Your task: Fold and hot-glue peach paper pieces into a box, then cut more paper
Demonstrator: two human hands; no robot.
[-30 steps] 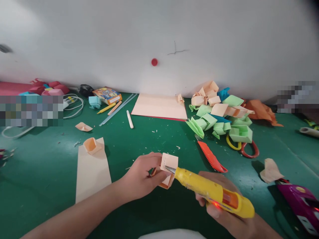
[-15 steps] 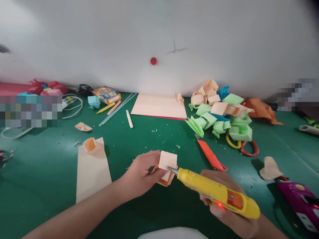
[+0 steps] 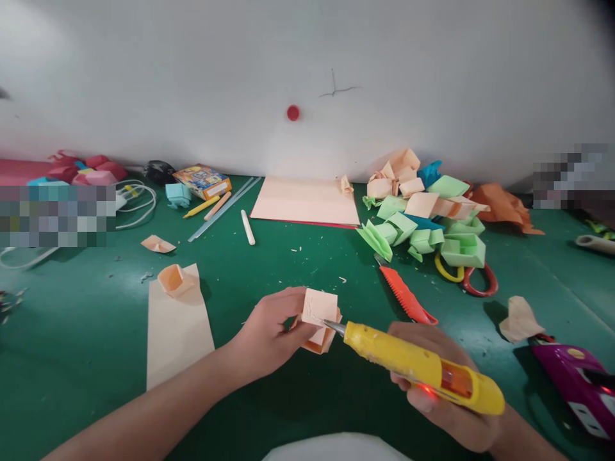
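Observation:
Pinched in my left hand is a small folded peach paper box, held above the green table with a square flap facing up. A whitish line of glue runs along the flap's left and lower edge. My right hand is wrapped round a yellow hot glue gun with a red light glowing on it. Its metal nozzle points left and meets the lower edge of the flap. To the left, a small peach paper cup sits on a peach paper strip.
Folded green paper pieces and peach ones are heaped at back right, by scissors and a red utility knife. A purple power strip lies at right. Peach sheets, glue sticks and a crayon box line the back.
The nozzle has slid slightly toward the lower edge of the flap, and the glue line reaches further along it. Both hands keep their hold; the view has shifted slightly.

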